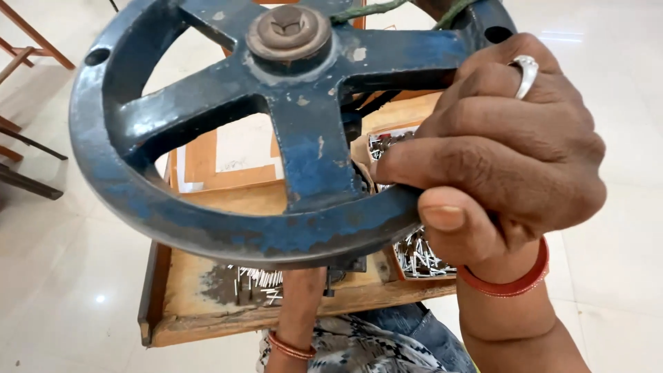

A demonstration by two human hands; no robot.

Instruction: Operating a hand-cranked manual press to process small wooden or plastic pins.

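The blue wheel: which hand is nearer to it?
Right. The right hand grips the wheel rim; the left hand is hidden below it, only its forearm shows.

Small workshop. Big blue iron wheel with worn paint, rusty bolt in middle, part of hand-turned machine. Wooden tray under it, full of little metal pins. Shiny tiled floor, wooden frame at side.
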